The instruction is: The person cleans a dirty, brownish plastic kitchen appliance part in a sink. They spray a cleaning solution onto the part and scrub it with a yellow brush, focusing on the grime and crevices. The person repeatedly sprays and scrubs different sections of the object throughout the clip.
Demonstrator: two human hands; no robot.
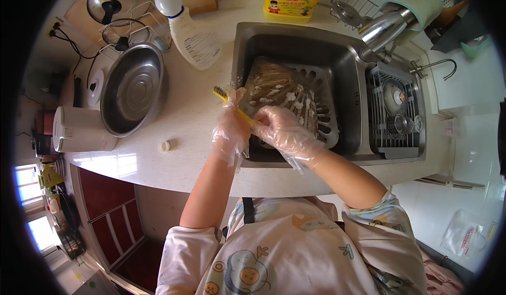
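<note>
Both of my hands wear clear disposable plastic gloves. A yellow-handled wire brush (219, 92) slants between them over the left rim of the sink, its dark bristles at the upper left. My left hand (232, 124) is wrapped around the handle, and my right hand (282, 129) pinches its lower end. Below and to the right, in the large basin of the stainless steel sink (344, 97), lies a brown, greasy, ribbed panel (272, 82) with white residue on it. Part of the panel is hidden behind my right hand. Under it is a grey slotted plate (330, 125).
A white spray bottle (197, 42) lies on the counter beside a steel bowl (136, 89). A small white cap (164, 146) sits near the front edge. Behind the sink stands a yellow detergent jug (293, 0). A drying rack (395, 117) fills the smaller basin beyond the faucet (385, 30).
</note>
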